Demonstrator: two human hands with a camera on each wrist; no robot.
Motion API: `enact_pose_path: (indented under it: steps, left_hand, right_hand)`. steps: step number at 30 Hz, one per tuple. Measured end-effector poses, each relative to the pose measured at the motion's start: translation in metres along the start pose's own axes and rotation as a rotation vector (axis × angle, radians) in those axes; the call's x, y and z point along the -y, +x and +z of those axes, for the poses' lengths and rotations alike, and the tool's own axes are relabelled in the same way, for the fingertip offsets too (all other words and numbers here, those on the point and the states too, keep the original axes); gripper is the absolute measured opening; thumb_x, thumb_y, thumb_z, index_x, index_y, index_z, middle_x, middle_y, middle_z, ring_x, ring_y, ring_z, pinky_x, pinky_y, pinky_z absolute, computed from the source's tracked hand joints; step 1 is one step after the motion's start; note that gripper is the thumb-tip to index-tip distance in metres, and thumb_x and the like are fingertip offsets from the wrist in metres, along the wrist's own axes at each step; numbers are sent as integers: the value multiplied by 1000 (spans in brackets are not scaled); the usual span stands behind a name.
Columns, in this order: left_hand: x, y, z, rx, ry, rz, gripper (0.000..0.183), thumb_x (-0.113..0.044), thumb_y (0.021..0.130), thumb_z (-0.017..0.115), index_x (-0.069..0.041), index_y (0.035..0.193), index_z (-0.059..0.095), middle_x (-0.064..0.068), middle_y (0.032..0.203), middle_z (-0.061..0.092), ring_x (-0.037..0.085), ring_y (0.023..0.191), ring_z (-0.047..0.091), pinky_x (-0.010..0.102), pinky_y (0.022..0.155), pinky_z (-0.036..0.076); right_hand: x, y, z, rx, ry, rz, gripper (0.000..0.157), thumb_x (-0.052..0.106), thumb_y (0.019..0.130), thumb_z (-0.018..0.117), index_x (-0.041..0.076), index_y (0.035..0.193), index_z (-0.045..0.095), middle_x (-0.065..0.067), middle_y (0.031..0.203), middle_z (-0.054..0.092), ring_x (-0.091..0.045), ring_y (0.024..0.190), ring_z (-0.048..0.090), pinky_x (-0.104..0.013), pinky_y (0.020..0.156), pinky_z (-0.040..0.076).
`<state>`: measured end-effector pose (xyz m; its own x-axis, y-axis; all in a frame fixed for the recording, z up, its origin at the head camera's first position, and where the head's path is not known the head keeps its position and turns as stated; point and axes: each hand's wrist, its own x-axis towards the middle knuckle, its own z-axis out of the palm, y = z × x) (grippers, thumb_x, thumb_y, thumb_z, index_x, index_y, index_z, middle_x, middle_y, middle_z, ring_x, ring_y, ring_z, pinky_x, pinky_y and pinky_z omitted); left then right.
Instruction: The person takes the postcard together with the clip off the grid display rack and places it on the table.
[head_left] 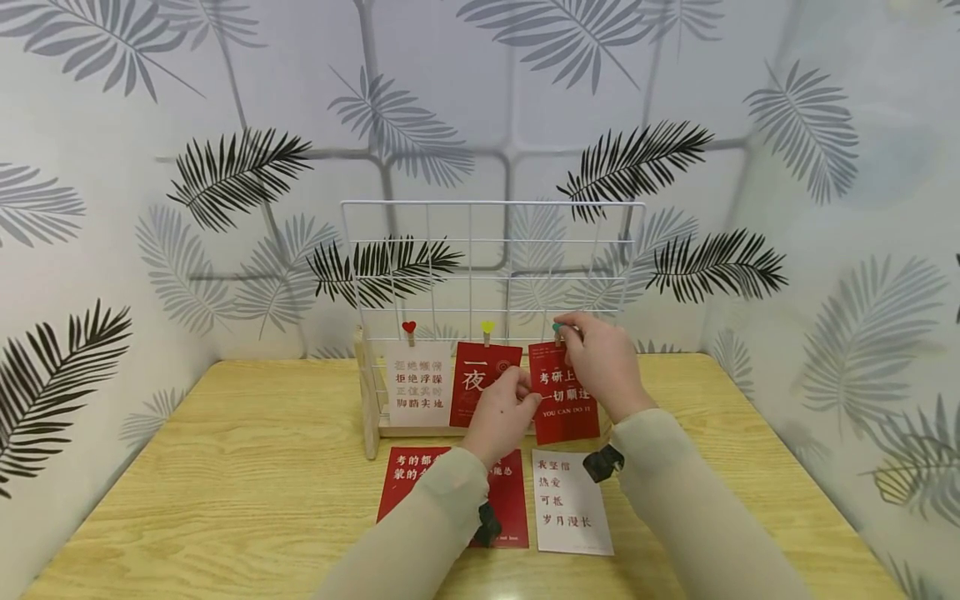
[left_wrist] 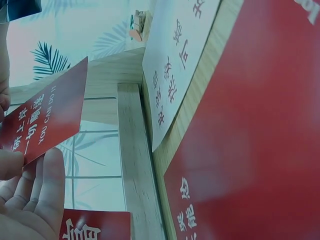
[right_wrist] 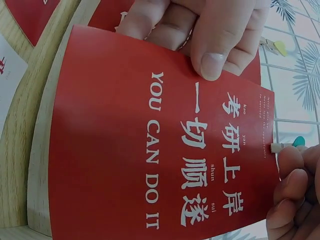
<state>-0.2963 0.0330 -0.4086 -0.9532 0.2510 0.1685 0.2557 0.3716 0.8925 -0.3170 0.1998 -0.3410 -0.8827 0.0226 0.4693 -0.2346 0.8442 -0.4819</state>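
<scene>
A red card with white lettering (head_left: 562,417) hangs at the right of a white wire grid (head_left: 492,202). My left hand (head_left: 501,415) pinches the card's left edge, thumb on its printed face as the right wrist view shows. At the card's top edge my right hand (head_left: 603,362) grips a small wooden clothespin with a teal heart (right_wrist: 298,142). The clothespin's jaws meet the top edge, partly hidden by the right fingers. To the left hang another red card (head_left: 467,408) under a yellow-heart clothespin (head_left: 487,329) and a white card (head_left: 420,417) under a red-heart clothespin (head_left: 409,329).
The grid stands in a wooden base (head_left: 405,432) on a wood-grain table (head_left: 225,483). In front lie red cards (head_left: 513,508), partly under my left sleeve, and a white card (head_left: 573,533). Leaf-patterned cloth (head_left: 420,125) rises behind. Small clips (left_wrist: 136,32) show in the left wrist view.
</scene>
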Motion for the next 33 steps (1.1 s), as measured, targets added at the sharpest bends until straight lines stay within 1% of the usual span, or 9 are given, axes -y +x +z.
enact_pose_path:
  steps: [3,9,18,23,26,30,33]
  left_hand:
    - [0,-1,1,-9,-6,8,12,-20,102,62,-17,113,57,-1,95,61,16,76,62,31,69,55]
    - [0,0,-1,-14,-7,-1,12,-21,102,62,-18,114,58,-2,96,61,16,78,61,30,69,55]
    - [0,3,-5,-16,20,-6,11,-19,102,62,-18,113,59,-2,97,60,16,81,60,30,70,53]
    - [-1,3,-7,-19,30,-9,11,-18,102,63,-17,112,60,-2,96,61,16,81,59,31,71,52]
    - [-1,2,-7,-25,46,-9,11,-19,101,63,-18,112,61,-3,95,61,16,83,58,32,73,52]
    - [-2,2,-8,-25,55,-13,11,-21,101,64,-19,112,61,-4,95,61,16,84,58,32,73,52]
    - [-3,1,-9,-27,57,-7,11,-21,101,64,-19,111,61,-4,94,60,16,84,58,31,73,52]
  right_hand:
    - [0,0,0,-3,5,-1,26,27,105,56,17,125,70,-2,81,69,-19,63,58,-37,63,52]
    - [0,-1,0,3,8,5,26,28,105,56,17,124,69,-5,96,73,-21,66,57,-36,62,52]
    - [-1,-2,-2,20,25,2,23,27,105,56,17,122,68,-6,101,74,-21,66,57,-36,62,50]
    - [-1,-4,-3,20,28,-15,21,26,105,56,16,119,68,-6,98,73,-21,66,56,-36,62,50]
    - [-1,-4,-3,18,32,-20,19,25,105,57,16,118,68,-5,92,73,-21,65,56,-36,61,50]
    - [-2,-5,-4,13,36,-30,17,24,105,56,15,115,68,-5,90,72,-22,66,57,-37,62,50]
    - [-3,-6,-4,8,37,-39,16,23,105,56,14,114,67,-7,96,73,-23,69,57,-39,64,50]
